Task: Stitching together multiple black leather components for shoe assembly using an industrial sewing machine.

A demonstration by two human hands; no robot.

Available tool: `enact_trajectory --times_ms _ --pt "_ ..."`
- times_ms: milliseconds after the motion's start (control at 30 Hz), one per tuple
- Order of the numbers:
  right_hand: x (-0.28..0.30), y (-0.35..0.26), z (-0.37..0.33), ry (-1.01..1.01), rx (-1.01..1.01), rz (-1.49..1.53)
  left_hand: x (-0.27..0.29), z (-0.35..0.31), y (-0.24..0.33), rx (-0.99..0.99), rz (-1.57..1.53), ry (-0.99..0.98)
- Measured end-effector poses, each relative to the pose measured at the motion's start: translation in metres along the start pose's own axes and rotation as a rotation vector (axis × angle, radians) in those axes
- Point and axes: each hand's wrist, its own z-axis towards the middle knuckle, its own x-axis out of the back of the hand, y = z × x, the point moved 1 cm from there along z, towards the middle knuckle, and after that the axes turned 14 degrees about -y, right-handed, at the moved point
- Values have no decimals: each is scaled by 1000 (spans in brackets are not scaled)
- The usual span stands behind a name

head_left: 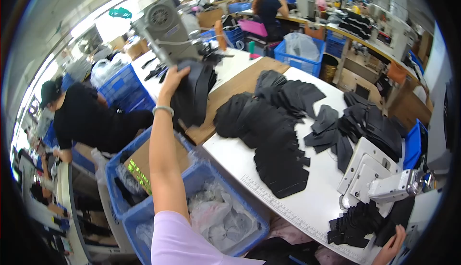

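Note:
My left hand (175, 76), at the end of a stretched-out arm, is closed on the upper edge of a bundle of black fabric pieces (193, 94). The bundle hangs over the brown board at the far left of the work table; part of the grip is hidden behind the fingers. At the lower right, my right hand (394, 246) lies with fingers stretched out against a black fabric piece (397, 219) beside the sewing machine (384, 185). A fanned row of small black pieces (353, 224) sits just left of that hand.
Overlapping black pieces (276, 142) spread across the white table (240, 157), with more dark stacks (370, 125) to the right. Blue crates (261, 234) holding plastic bags stand below the table's left edge. A grey machine (168, 29) rises at the far end. A person in black (86, 116) is at the left.

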Motion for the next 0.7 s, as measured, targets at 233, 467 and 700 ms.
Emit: enact_trajectory --times_ms 233,467,700 --pt "-18 -97 -1 -70 278 382 138 -90 64 -65 84 381" --pt "-54 -156 -18 -366 707 630 230 -296 68 308 283 411" --pt "-72 -201 -27 -612 861 682 284 -461 -55 819 117 669"
